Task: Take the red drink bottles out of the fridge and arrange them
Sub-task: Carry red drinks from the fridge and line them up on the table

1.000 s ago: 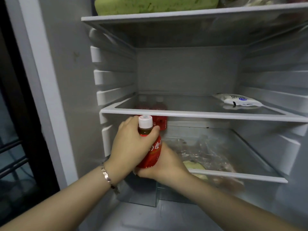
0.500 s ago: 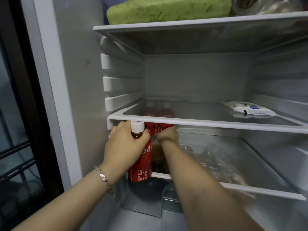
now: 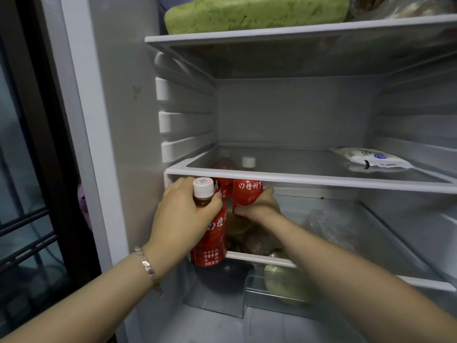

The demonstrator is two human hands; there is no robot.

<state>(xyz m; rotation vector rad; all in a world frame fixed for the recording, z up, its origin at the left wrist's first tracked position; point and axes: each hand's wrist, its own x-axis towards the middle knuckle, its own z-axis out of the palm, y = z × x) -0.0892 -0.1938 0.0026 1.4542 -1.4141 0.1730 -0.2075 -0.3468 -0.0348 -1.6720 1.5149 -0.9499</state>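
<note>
1. The fridge's middle shelf point(image 3: 309, 179) runs just above both hands, and its white front rim hides the tops of the bottles behind it. A white pouch point(image 3: 373, 159) lies on it at the right. A green slab point(image 3: 257, 13) sits on the shelf above. A clear plastic bag point(image 3: 326, 229) lies on the lower shelf point(image 3: 259, 258).
2. The left hand point(image 3: 183, 216) holds a red bottle point(image 3: 210, 243) upright before the lower shelf's edge, fingers point(image 3: 217, 203) curled round its neck just under the white cap point(image 3: 203, 186).
3. The right hand point(image 3: 259, 206) reaches under the middle shelf, fingers point(image 3: 268, 193) wrapped round a second red bottle point(image 3: 247, 194). A third bottle point(image 3: 223, 188) stands just left of it.
4. The red labels carry white Chinese characters, and the front bottle shows "000". The pouch's print has a blue mark but cannot be read.
</note>
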